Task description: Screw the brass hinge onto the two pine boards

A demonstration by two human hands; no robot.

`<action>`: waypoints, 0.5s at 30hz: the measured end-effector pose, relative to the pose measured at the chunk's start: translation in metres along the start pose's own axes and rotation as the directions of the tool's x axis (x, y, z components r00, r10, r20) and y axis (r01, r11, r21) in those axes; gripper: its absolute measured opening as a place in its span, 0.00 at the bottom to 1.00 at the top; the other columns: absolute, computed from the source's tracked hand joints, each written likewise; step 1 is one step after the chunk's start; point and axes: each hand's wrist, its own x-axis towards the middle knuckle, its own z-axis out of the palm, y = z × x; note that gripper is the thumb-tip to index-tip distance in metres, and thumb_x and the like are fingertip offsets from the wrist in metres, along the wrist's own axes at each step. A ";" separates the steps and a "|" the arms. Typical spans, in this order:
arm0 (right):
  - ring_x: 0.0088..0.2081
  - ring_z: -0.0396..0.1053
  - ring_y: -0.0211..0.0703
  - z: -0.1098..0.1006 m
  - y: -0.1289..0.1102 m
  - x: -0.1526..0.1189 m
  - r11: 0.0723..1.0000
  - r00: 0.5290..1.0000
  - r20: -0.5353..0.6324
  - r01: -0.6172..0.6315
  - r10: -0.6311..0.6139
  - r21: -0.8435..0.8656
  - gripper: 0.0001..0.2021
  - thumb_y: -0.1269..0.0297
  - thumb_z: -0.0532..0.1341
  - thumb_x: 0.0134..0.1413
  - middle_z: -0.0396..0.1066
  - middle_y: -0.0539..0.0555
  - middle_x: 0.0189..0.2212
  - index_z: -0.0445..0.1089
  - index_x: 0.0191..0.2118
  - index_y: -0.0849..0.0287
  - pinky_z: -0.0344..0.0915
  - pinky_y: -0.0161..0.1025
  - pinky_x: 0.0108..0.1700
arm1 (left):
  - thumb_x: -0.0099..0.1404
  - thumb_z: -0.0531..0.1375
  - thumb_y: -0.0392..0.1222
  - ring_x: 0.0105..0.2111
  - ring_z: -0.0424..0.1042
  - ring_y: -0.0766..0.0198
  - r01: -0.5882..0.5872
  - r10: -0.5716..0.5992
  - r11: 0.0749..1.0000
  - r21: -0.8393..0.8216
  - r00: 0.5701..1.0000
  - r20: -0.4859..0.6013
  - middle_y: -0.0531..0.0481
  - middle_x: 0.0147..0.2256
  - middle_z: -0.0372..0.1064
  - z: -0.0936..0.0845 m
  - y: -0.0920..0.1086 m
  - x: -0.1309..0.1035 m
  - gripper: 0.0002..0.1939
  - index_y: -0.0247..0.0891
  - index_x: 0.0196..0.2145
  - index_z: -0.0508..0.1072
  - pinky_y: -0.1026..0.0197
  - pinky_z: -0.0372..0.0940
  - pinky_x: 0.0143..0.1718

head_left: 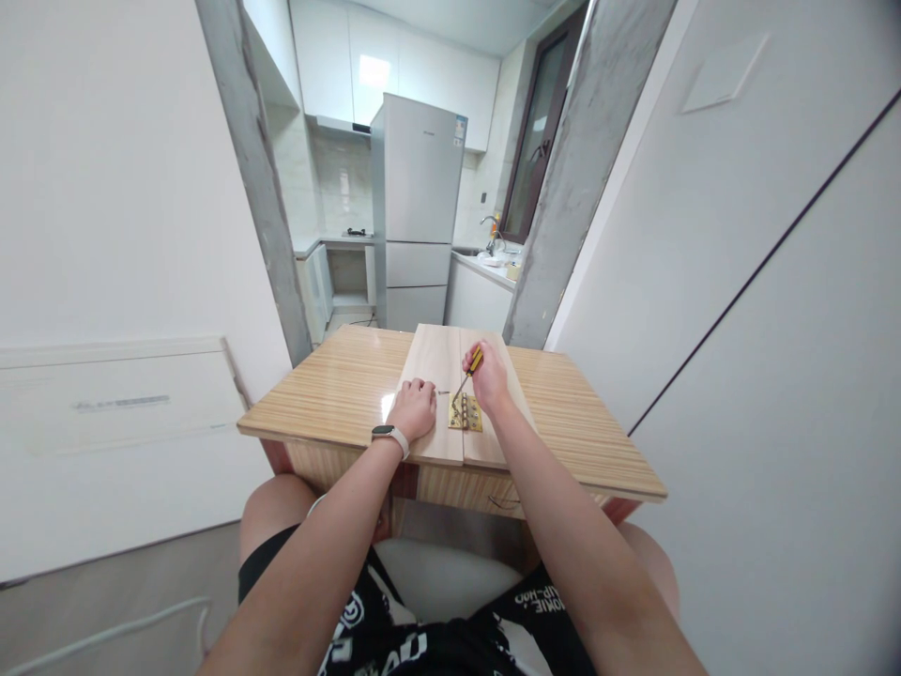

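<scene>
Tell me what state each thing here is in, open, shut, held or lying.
Two boards: laid edge to edge.
Hinge: opened flat across their seam.
Screwdriver: slanted in the right hand, tip at the hinge.
Left hand: resting on the left board.
Watch: strapped on, screen dark.
Fridge: doors shut.
Wall cupboards: shut.

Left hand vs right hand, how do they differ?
Pose: the left hand lies palm-down on the left wooden board; the right hand is closed around the handle of a yellow-and-black screwdriver.
Load: the left hand shows no tool; the right hand holds the screwdriver.
Wrist: the left has a watch with a pale strap; the right is bare.
Shared: both are ungloved and beside the gold-colored hinge.
</scene>
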 end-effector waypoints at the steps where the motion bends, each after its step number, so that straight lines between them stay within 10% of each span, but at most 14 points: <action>1: 0.25 0.63 0.37 0.000 0.001 0.000 1.000 1.000 0.008 -0.001 0.001 0.007 0.19 0.44 0.55 0.66 0.63 0.47 0.25 0.61 0.31 0.53 0.64 0.34 0.30 | 0.79 0.51 0.45 0.55 0.64 0.48 0.002 -0.002 1.000 -0.001 1.000 0.001 0.38 0.55 0.68 0.000 0.000 0.000 0.16 0.41 0.57 0.72 0.48 0.60 0.58; 9: 0.25 0.62 0.36 0.020 0.001 0.010 0.995 0.995 0.014 -0.098 0.098 0.017 0.24 0.36 0.60 0.62 0.63 0.46 0.24 0.64 0.32 0.54 0.63 0.35 0.30 | 0.78 0.52 0.44 0.54 0.65 0.48 -0.017 0.017 1.000 0.011 1.000 -0.007 0.38 0.54 0.69 0.002 -0.002 0.002 0.16 0.40 0.57 0.72 0.48 0.60 0.58; 15: 0.25 0.61 0.38 0.038 -0.001 0.019 0.982 0.989 -0.089 -0.129 0.118 -0.136 0.16 0.52 0.58 0.61 0.64 0.47 0.22 0.63 0.25 0.54 0.58 0.36 0.28 | 0.78 0.53 0.44 0.54 0.66 0.48 -0.030 0.031 0.999 0.021 0.999 -0.025 0.38 0.53 0.69 0.006 -0.004 0.003 0.15 0.40 0.56 0.73 0.48 0.61 0.58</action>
